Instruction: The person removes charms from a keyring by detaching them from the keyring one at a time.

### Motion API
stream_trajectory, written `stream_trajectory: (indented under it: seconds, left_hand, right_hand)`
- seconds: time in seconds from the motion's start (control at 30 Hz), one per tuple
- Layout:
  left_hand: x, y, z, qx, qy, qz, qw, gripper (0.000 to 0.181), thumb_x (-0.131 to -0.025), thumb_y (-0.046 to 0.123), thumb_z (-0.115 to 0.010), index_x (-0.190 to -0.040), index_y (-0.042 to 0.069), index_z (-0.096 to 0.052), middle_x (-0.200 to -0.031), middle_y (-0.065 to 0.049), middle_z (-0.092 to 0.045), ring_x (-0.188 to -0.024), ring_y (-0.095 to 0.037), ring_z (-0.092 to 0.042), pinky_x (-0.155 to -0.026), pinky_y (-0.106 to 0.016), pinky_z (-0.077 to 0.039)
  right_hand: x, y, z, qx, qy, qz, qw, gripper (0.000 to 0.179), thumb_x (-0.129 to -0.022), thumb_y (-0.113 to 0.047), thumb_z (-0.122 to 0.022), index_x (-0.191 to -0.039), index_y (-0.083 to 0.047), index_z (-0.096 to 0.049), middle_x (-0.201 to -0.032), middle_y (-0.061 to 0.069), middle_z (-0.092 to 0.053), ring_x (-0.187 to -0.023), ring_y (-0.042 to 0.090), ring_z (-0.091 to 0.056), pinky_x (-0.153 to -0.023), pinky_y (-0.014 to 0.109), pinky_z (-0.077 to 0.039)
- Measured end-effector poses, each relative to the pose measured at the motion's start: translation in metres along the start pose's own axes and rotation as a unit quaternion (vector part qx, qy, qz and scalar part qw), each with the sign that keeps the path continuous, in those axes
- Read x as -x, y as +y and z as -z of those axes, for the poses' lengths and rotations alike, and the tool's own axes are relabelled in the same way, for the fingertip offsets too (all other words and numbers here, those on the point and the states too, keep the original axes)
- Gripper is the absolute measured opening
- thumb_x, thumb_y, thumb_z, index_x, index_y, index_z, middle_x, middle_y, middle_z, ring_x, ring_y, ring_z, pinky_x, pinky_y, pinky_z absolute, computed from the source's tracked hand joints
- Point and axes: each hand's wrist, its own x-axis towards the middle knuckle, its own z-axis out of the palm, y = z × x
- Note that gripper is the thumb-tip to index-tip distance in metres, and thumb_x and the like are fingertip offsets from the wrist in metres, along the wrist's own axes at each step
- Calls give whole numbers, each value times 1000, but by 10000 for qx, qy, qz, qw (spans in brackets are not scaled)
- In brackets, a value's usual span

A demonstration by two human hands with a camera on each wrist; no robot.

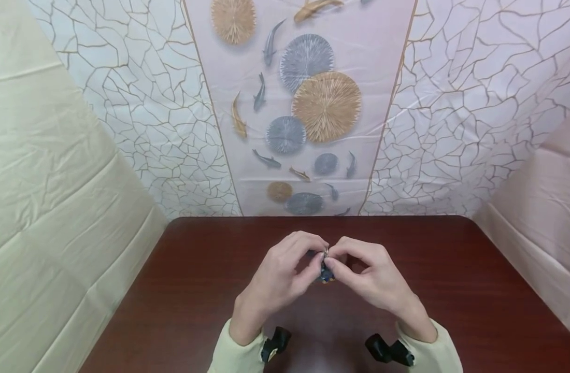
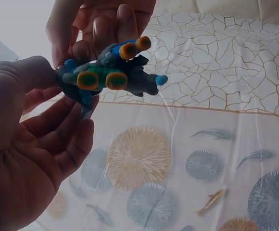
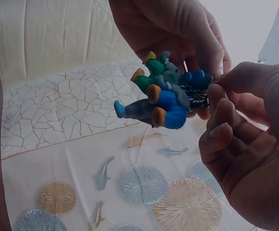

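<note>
A bunch of small figure keychains hangs between my two hands, over the table. In the right wrist view the figures are blue, green and grey with orange feet, joined to dark metal chains. My left hand pinches a thin metal ring between thumb and fingertips. From the other side my right hand pinches at the same ring. Orange-rimmed feet of the figures face the left wrist camera. Fingertips hide most of the ring.
A dark red-brown table lies under both hands. Behind it hangs a patterned cloth with fish and round leaf shapes. Pale cloth walls stand at both sides. Black wrist cameras sit at the sleeves.
</note>
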Motion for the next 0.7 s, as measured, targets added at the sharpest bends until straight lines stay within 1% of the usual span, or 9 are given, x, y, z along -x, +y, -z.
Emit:
stream_trajectory:
  seconds: [0.07, 0.17, 0.23, 0.33, 0.47, 0.53, 0.6, 0.7]
  left_hand:
    - [-1, 0, 0, -15, 13, 3, 10000, 14, -88, 0, -63, -100, 8, -65, -101, 0, -69, -91, -10, -63, -82, -17, -50]
    - [-3, 0, -1, -70, 51, 27, 10000, 14, -88, 2, -64, -100, 9, -66, -99, 1, -70, -87, -9, -62, -79, -18, -49]
    - [-4, 0, -1, -74, 76, 30, 9999, 14, -88, 2, -65, -100, 8, -66, -98, 1, -70, -84, -9, -62, -77, -18, -49]
    - [-5, 2, -1, -50, 102, -37, 9999, 15, -86, 1, -66, -100, 7, -66, -97, 0, -69, -84, -10, -62, -78, -16, -49]
    - [-5, 5, 0, -27, 108, -196, 9997, 15, -85, -1, -66, -98, 7, -65, -100, -1, -70, -88, -11, -63, -82, -17, -50]
    - [-5, 6, 0, -18, 117, -232, 9997, 15, -85, -2, -66, -97, 7, -64, -101, -1, -70, -90, -11, -64, -84, -19, -50]
    - [-4, 7, 1, 15, 143, -241, 9996, 15, -85, -2, -66, -98, 7, -65, -102, -2, -71, -92, -12, -65, -85, -21, -50]
    - [-3, 7, 1, 46, 174, -213, 9996, 16, -86, -1, -65, -99, 7, -65, -103, -2, -71, -93, -11, -66, -85, -22, -51]
  right_hand:
    - [-1, 2, 1, -30, 36, 201, 9998, 32, -78, 19, -67, -94, -9, -68, -76, -1, -59, -64, 5, -52, -49, 16, -41]
    - [-1, 2, 2, -25, 78, 237, 9997, 32, -78, 19, -67, -93, -9, -68, -76, -1, -59, -66, 5, -52, -51, 16, -42]
    - [-1, 0, 2, 36, 118, 136, 9998, 32, -79, 19, -66, -93, -10, -68, -76, -2, -59, -66, 5, -52, -51, 17, -43]
    - [0, -4, 1, 167, 190, -137, 9996, 31, -81, 17, -64, -93, -12, -67, -76, -3, -58, -66, 5, -52, -51, 18, -43]
    - [2, -11, 1, 273, 223, -637, 9973, 29, -84, 13, -64, -91, -15, -64, -75, -5, -56, -67, 4, -51, -50, 19, -43]
    - [3, -14, 1, 234, 195, -776, 9965, 28, -84, 13, -64, -90, -14, -63, -74, -5, -55, -66, 5, -50, -51, 20, -43]
    - [3, -15, 1, 189, 157, -815, 9964, 27, -84, 13, -65, -90, -14, -63, -74, -5, -54, -66, 5, -50, -51, 20, -43]
    - [3, -15, 1, 135, 144, -605, 9980, 29, -83, 15, -65, -91, -13, -64, -73, -4, -54, -65, 5, -50, -50, 20, -42]
